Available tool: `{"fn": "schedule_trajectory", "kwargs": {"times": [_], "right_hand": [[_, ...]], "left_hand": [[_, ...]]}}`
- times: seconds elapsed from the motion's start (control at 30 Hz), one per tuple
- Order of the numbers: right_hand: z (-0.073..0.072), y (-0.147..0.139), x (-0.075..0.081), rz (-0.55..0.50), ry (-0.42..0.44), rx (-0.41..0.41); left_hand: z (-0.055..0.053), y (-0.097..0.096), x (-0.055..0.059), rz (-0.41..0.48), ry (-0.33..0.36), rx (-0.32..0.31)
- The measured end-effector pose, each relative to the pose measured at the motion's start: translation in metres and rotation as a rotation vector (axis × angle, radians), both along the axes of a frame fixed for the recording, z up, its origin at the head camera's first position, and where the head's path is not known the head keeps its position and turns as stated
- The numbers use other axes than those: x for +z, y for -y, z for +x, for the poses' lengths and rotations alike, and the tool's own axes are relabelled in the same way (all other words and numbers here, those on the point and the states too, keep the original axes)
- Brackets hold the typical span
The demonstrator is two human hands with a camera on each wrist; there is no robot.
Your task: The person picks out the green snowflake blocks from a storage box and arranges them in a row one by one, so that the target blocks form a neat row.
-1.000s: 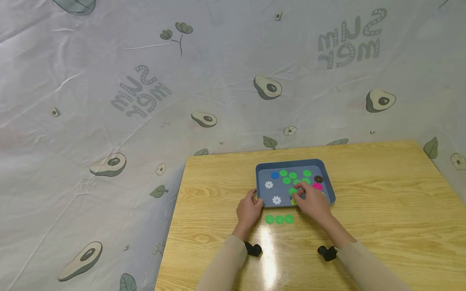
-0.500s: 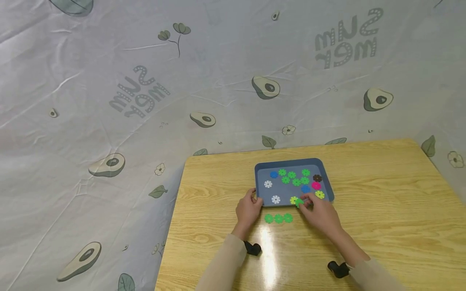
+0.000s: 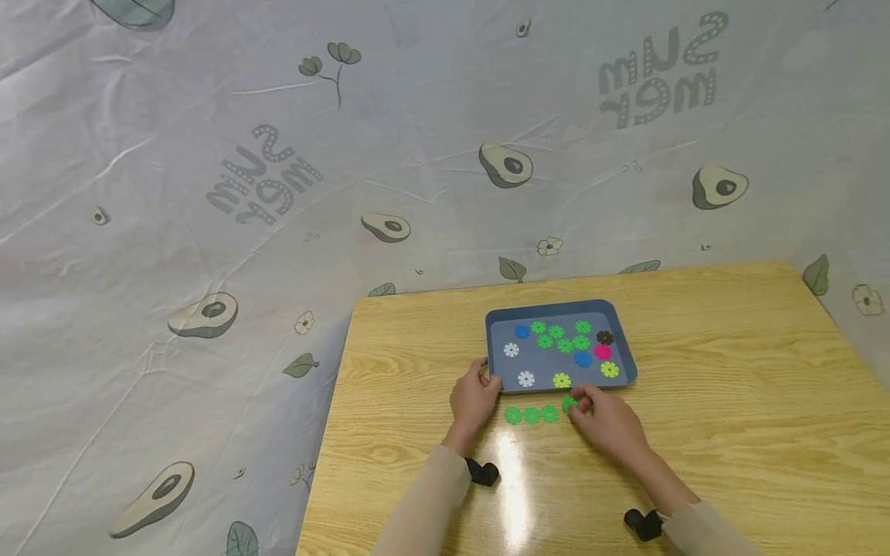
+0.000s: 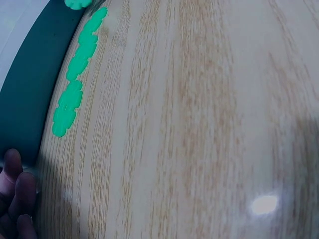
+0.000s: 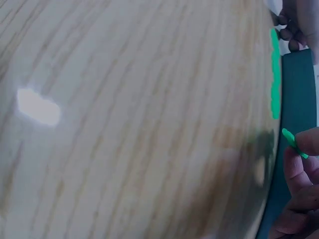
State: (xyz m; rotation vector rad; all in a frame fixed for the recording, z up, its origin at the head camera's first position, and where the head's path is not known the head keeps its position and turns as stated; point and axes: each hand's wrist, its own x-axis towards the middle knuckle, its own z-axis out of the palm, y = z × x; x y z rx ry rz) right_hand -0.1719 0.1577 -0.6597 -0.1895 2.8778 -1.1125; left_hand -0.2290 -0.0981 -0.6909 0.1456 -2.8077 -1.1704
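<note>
A blue-grey tray (image 3: 560, 309) lies on the table, with several flat notched plastic discs in it. My left hand (image 3: 474, 398) holds the tray's near left corner, its thumb at the front rim. Between thumb and fingers my right hand (image 3: 612, 421) pinches a green snowflake-shaped disc (image 5: 294, 143), just outside the tray's front edge. To the left of that disc, three green discs (image 3: 531, 415) lie in a row on the table along the tray. In the left wrist view, fingers of the left hand (image 4: 20, 194) show beside the tray wall; the rest is out of frame.
Inside the tray are several green discs (image 3: 556, 332), two white ones (image 3: 526, 379), two blue (image 3: 582, 360), two yellow (image 3: 609, 369), a pink (image 3: 602, 351) and a brown one (image 3: 605, 337). The wooden table (image 3: 723, 371) meets a patterned curtain (image 3: 445, 154) behind.
My right hand has carried the green disc from over the tray, across its front rim, down toward the right end of the row. The left hand stays at the tray corner.
</note>
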Motion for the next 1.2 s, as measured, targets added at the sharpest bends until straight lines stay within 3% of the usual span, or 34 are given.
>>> {"fn": "schedule_trajectory", "kwargs": {"times": [0.23,0.7,1.2], "right_hand": [[0.0,0.002,-0.009,0.025,0.019,-0.004],[0.001,0.007,-0.012,0.056,0.056,-0.042],[0.003,0.006,-0.016,0.041,0.02,-0.048]], "left_hand": [[0.0,0.0,0.0,0.006,0.005,-0.006],[0.0,-0.001,0.002,0.0,0.019,0.0],[0.0,-0.001,0.002,0.001,0.02,0.005]]}}
